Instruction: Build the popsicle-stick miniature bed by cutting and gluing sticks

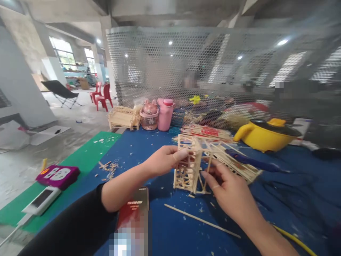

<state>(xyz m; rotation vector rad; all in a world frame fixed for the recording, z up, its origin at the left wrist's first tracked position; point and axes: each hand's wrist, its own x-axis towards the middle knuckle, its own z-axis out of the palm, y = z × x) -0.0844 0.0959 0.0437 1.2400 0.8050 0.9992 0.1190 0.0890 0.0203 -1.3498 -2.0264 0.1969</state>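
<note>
The left hand [165, 160] pinches the top of the wooden stick frame [188, 167] between thumb and fingertips, gripping a corner post so that the model stays upright on the blue table [170, 227]. The right hand [226, 192] meets it from the other side: its fingers are slightly spread, the index and middle fingertips touching thin slanted sticks at the frame's lower edge, steadying from below while the left grips above. Whether the right thumb presses a stick cannot be told.

The frame stands near the middle of the table, its base touching the surface, and a longer lattice section [234, 160] leans away from it toward the right.

A single loose stick [202, 221] lies flat just in front of the frame, within easy reach, among wood chips. A red-and-black box [135, 209] stands under the left forearm. Beyond the frame rest a blue-handled tool [253, 161] and a pack of sticks [210, 132]. Toward the far edge sit a yellow pot [263, 137], a pink bottle [165, 114], a pink jar [149, 117] and another stick model [123, 117]. At the left edge, on a green mat [80, 160], lies a purple power strip [57, 176].
</note>
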